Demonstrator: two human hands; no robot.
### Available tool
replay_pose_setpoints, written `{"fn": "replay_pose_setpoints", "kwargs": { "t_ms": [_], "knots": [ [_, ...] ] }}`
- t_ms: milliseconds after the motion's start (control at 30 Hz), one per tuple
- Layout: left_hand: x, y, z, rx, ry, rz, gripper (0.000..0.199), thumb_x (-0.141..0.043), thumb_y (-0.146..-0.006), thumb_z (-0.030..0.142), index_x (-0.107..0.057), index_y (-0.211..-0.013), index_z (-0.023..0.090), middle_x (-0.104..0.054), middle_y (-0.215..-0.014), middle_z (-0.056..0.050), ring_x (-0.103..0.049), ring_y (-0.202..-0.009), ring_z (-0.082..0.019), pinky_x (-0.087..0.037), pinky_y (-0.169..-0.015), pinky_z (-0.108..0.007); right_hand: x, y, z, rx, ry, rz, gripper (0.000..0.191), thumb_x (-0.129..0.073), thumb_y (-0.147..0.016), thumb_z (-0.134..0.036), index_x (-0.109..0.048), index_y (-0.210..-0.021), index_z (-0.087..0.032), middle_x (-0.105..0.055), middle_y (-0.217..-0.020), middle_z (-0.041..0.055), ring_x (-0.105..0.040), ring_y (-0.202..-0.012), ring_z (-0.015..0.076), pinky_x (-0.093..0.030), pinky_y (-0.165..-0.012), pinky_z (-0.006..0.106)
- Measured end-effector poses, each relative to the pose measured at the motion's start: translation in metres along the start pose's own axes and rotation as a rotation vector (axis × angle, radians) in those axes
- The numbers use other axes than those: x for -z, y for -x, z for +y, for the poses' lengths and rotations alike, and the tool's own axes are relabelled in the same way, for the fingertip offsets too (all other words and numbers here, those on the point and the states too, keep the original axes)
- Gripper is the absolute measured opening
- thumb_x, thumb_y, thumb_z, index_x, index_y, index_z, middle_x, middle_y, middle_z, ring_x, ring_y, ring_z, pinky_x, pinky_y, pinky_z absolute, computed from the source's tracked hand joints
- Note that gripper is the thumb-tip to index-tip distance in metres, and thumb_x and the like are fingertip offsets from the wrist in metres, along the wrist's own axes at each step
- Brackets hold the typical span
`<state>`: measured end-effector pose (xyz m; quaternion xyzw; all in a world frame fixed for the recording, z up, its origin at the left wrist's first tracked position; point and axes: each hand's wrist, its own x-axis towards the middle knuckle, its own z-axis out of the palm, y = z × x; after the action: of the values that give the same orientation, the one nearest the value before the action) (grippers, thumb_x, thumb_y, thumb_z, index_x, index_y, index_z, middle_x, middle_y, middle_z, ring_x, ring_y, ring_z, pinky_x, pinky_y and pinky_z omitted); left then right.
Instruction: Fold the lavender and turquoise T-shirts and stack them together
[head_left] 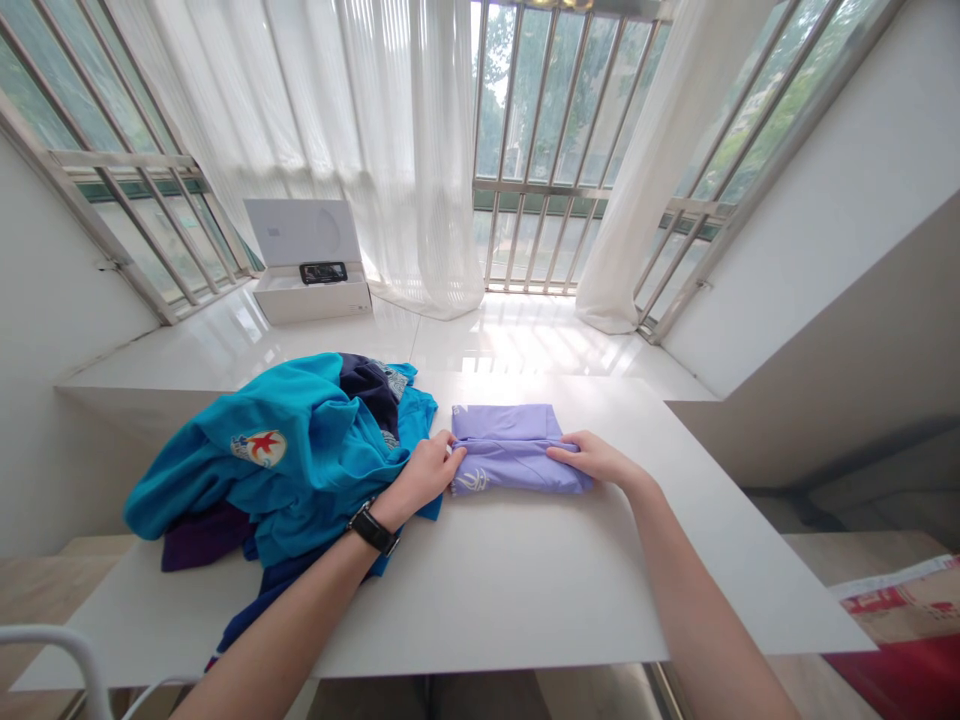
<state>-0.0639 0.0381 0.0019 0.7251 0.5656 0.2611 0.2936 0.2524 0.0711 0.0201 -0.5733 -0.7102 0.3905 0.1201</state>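
Left hand (427, 472): fingers loosely together, tips against the near left end of the item below; a black strap wristwatch (373, 527) sits on the wrist. Right hand (592, 460): fingers extended and together, resting on the right end of the same item. The hands stand well apart, one at each end (whether either is actually clamped cannot be told from this angle; the fingers may only be pressing).

Item held: folded lilac stretch-fabric garment (510, 452), a flat rectangular bundle with a pale printed mark at its near left corner, lying on the white rectangular desk (510, 590). Light, even pressure from both ends seems the best handling, keeping the folded edges square.

Adjacent, just left: crumpled teal garment with a red-star badge (300, 450), mixed with navy and purple cloth.

Beyond: open white cardboard box (307, 290) on a glossy white ledge, holding a small black device (322, 272); sheer white curtain (420, 150) before barred windows.
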Motion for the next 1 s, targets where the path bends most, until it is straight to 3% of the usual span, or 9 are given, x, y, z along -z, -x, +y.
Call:
{"fn": "replay_pose_setpoints", "kwargs": {
  "t_ms": [133,200,300,400,500,633,867,1000],
  "knots": [
    [-0.003,0.000,0.000,0.019,-0.223,0.048,0.023,-0.047,-0.100,0.033,-0.061,-0.105,0.015,-0.068,-0.065,-0.004,-0.070,-0.069,-0.024,-0.045,-0.063,-0.028,0.001,0.000,0.004,-0.018,0.008,0.021,0.053,-0.061,-0.078,-0.068,-0.051,-0.058,-0.020,-0.043,-0.055,-0.0048,-0.038,-0.056,0.0122,-0.027,-0.050,0.026],
    [-0.003,0.001,0.002,-0.006,-0.351,0.125,0.028,-0.046,-0.101,0.033,-0.060,-0.115,0.014,-0.072,-0.079,-0.008,-0.071,-0.080,-0.026,-0.048,-0.069,-0.030,0.001,-0.001,0.007,-0.013,0.011,0.023,0.053,-0.060,-0.078,-0.069,-0.052,-0.059,-0.020,-0.045,-0.055,-0.0048,-0.039,-0.055,0.0123,-0.028,-0.051,0.026],
    [-0.005,0.007,0.011,-0.208,-0.460,0.247,0.034,-0.044,-0.103,0.037,-0.058,-0.124,0.015,-0.070,-0.109,-0.014,-0.067,-0.101,-0.028,-0.050,-0.085,-0.036,0.001,-0.003,0.010,-0.012,0.025,0.033,0.051,-0.059,-0.079,-0.068,-0.056,-0.061,-0.020,-0.048,-0.056,-0.0046,-0.040,-0.056,0.0125,-0.030,-0.053,0.027],
    [-0.013,0.016,0.018,-0.473,-0.517,0.182,0.042,-0.045,-0.103,0.042,-0.054,-0.135,0.016,-0.058,-0.139,-0.017,-0.052,-0.130,-0.032,-0.042,-0.107,-0.045,0.000,-0.006,0.013,-0.028,0.038,0.037,0.052,-0.060,-0.079,-0.068,-0.061,-0.065,-0.019,-0.051,-0.058,-0.0035,-0.042,-0.057,0.0133,-0.031,-0.054,0.027],
    [-0.025,0.021,0.016,-0.583,-0.578,0.051,0.057,-0.045,-0.102,0.049,-0.042,-0.149,0.017,-0.038,-0.159,-0.017,-0.029,-0.149,-0.034,-0.027,-0.119,-0.053,-0.001,-0.008,0.014,-0.028,0.031,0.033,0.054,-0.060,-0.078,-0.071,-0.063,-0.066,-0.018,-0.053,-0.059,-0.0027,-0.045,-0.059,0.0140,-0.032,-0.055,0.027],
    [-0.035,0.022,0.008,-0.542,-0.601,-0.038,0.062,-0.038,-0.103,0.054,-0.035,-0.154,0.018,-0.035,-0.161,-0.017,-0.027,-0.150,-0.033,-0.022,-0.121,-0.053,0.000,-0.010,0.015,-0.030,0.015,0.057,0.058,-0.060,-0.076,-0.075,-0.059,-0.063,-0.019,-0.051,-0.057,-0.0026,-0.043,-0.058,0.0136,-0.030,-0.054,0.026],
    [-0.034,0.020,0.011,-0.500,-0.632,0.006,0.061,-0.041,-0.102,0.056,-0.041,-0.151,0.019,-0.040,-0.156,-0.021,-0.042,-0.139,-0.037,-0.035,-0.110,-0.052,-0.002,-0.012,0.019,-0.084,0.060,0.138,0.061,-0.059,-0.074,-0.077,-0.054,-0.057,-0.019,-0.047,-0.053,-0.0026,-0.042,-0.054,0.0128,-0.028,-0.050,0.026],
    [-0.027,0.016,0.016,-0.494,-0.618,0.010,0.047,-0.039,-0.105,0.048,-0.051,-0.143,0.023,-0.053,-0.147,-0.016,-0.050,-0.129,-0.033,-0.041,-0.104,-0.050,-0.004,-0.009,0.016,-0.137,0.202,0.202,0.059,-0.056,-0.079,-0.075,-0.055,-0.058,-0.020,-0.052,-0.054,-0.0011,-0.048,-0.053,0.0142,-0.028,-0.050,0.026]
  ]
}}
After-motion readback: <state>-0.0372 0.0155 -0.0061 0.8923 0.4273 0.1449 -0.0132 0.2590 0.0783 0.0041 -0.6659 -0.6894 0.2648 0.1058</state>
